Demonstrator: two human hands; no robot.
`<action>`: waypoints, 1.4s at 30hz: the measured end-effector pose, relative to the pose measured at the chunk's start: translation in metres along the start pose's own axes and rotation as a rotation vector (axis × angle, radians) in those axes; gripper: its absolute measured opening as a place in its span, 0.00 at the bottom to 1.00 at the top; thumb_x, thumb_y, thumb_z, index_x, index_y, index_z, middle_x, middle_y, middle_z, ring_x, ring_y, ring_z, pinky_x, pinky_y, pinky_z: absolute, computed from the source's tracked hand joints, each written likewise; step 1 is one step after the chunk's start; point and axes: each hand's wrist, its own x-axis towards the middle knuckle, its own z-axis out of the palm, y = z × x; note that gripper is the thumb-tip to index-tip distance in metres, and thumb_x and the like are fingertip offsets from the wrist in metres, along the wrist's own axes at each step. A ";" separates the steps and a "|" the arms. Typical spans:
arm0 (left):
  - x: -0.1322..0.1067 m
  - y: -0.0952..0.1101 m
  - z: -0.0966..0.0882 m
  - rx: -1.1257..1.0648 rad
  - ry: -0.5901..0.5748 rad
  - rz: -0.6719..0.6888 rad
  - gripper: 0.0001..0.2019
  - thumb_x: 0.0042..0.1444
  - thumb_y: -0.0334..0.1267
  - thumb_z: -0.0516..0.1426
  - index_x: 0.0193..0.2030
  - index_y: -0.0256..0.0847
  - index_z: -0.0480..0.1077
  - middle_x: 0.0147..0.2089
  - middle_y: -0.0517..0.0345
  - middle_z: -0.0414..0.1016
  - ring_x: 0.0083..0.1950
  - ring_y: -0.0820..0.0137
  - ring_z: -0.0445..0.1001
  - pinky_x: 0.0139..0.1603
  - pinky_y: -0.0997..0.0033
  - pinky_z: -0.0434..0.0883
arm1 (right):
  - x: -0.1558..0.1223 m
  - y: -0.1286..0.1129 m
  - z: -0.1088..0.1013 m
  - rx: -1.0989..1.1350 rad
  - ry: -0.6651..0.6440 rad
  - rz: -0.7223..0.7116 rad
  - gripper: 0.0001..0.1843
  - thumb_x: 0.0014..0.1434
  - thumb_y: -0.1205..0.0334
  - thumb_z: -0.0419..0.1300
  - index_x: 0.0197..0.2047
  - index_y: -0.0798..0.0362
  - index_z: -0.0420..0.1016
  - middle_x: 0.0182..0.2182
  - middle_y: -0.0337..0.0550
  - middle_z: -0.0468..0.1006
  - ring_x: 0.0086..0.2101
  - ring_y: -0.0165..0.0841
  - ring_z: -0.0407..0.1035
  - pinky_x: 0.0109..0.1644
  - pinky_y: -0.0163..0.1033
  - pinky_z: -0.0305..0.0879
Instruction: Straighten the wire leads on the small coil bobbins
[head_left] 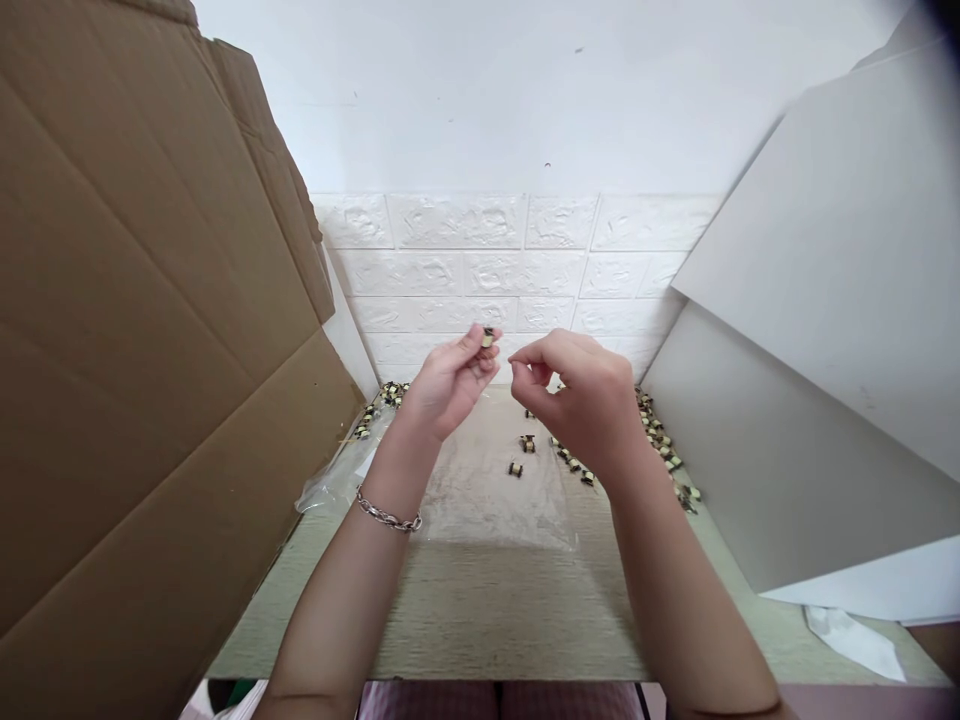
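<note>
My left hand [457,380] pinches a small transformer [487,338] with a yellow-taped middle and dark ends between thumb and fingertips, raised above the table. Just to its right, my right hand [577,385] is closed in a pinch, its fingertips a short gap from the transformer. Whatever those fingers may hold is too small to make out. Below the hands, a few loose transformers [529,443] lie on a clear plastic sheet [480,500]. The right hand partly hides others behind it.
More transformers are heaped along the right side [660,440] and at the back left [390,395]. A tall cardboard panel [150,330] walls off the left, white boards [810,400] the right. A white brick-patterned wall [487,270] stands behind. A white scrap [855,640] lies front right.
</note>
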 end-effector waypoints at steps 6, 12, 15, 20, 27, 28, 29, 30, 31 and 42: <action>0.001 0.012 -0.011 -0.042 0.082 0.022 0.09 0.49 0.41 0.56 0.31 0.37 0.71 0.25 0.64 0.65 0.24 0.84 0.62 0.39 0.79 0.66 | 0.002 -0.005 -0.014 0.135 -0.105 0.096 0.07 0.49 0.70 0.52 0.23 0.54 0.67 0.18 0.34 0.65 0.22 0.24 0.59 0.28 0.31 0.54; 0.000 0.006 -0.008 0.420 0.089 0.232 0.10 0.41 0.40 0.62 0.32 0.39 0.73 0.31 0.60 0.71 0.33 0.79 0.67 0.41 0.77 0.64 | 0.004 0.011 -0.010 0.176 -0.089 0.244 0.06 0.51 0.68 0.53 0.28 0.53 0.70 0.24 0.35 0.71 0.25 0.25 0.63 0.29 0.30 0.57; 0.000 0.001 -0.006 0.862 0.168 0.405 0.12 0.40 0.41 0.62 0.34 0.40 0.73 0.33 0.59 0.72 0.35 0.74 0.67 0.40 0.72 0.64 | 0.003 0.019 -0.005 0.188 -0.097 0.325 0.06 0.52 0.65 0.53 0.30 0.52 0.71 0.27 0.36 0.73 0.26 0.25 0.63 0.30 0.31 0.58; -0.002 -0.005 -0.003 1.438 0.160 0.672 0.10 0.46 0.42 0.58 0.36 0.44 0.72 0.34 0.60 0.72 0.37 0.71 0.67 0.47 0.65 0.59 | 0.001 0.028 0.006 0.233 -0.104 0.486 0.09 0.52 0.60 0.53 0.30 0.51 0.73 0.29 0.36 0.74 0.25 0.26 0.64 0.32 0.33 0.59; -0.004 -0.013 0.002 1.609 0.120 0.687 0.09 0.49 0.44 0.55 0.36 0.46 0.70 0.34 0.60 0.71 0.41 0.68 0.67 0.54 0.60 0.48 | 0.000 0.038 0.019 0.443 -0.181 0.660 0.14 0.51 0.53 0.53 0.30 0.53 0.74 0.26 0.38 0.74 0.23 0.27 0.64 0.29 0.35 0.60; -0.004 -0.014 0.002 1.616 0.112 0.684 0.09 0.50 0.44 0.55 0.37 0.46 0.70 0.35 0.60 0.71 0.41 0.68 0.66 0.54 0.60 0.47 | 0.000 0.039 0.021 0.464 -0.181 0.661 0.13 0.51 0.54 0.53 0.30 0.53 0.74 0.26 0.38 0.74 0.23 0.27 0.64 0.29 0.34 0.60; -0.004 -0.015 0.002 1.621 0.104 0.680 0.09 0.50 0.44 0.55 0.37 0.47 0.70 0.35 0.59 0.71 0.42 0.68 0.66 0.55 0.60 0.47 | 0.000 0.039 0.021 0.479 -0.176 0.656 0.13 0.51 0.54 0.53 0.30 0.54 0.73 0.27 0.38 0.74 0.23 0.27 0.64 0.28 0.34 0.60; -0.004 -0.015 0.002 1.626 0.098 0.676 0.09 0.50 0.44 0.55 0.37 0.47 0.70 0.35 0.59 0.71 0.42 0.68 0.66 0.55 0.60 0.46 | 0.000 0.039 0.022 0.488 -0.168 0.650 0.13 0.51 0.55 0.53 0.30 0.54 0.73 0.27 0.38 0.74 0.23 0.26 0.63 0.28 0.34 0.60; -0.004 -0.016 0.002 1.630 0.094 0.671 0.09 0.50 0.44 0.55 0.37 0.47 0.70 0.35 0.59 0.71 0.42 0.67 0.66 0.55 0.60 0.46 | 0.000 0.039 0.022 0.492 -0.159 0.644 0.12 0.51 0.56 0.52 0.30 0.54 0.73 0.27 0.38 0.74 0.23 0.26 0.63 0.27 0.34 0.59; -0.003 -0.016 0.000 1.593 0.029 0.603 0.11 0.50 0.46 0.54 0.37 0.45 0.70 0.35 0.59 0.71 0.41 0.68 0.66 0.53 0.62 0.48 | -0.001 0.034 0.017 0.315 -0.062 0.393 0.06 0.52 0.63 0.54 0.28 0.53 0.72 0.26 0.36 0.71 0.25 0.24 0.62 0.31 0.31 0.59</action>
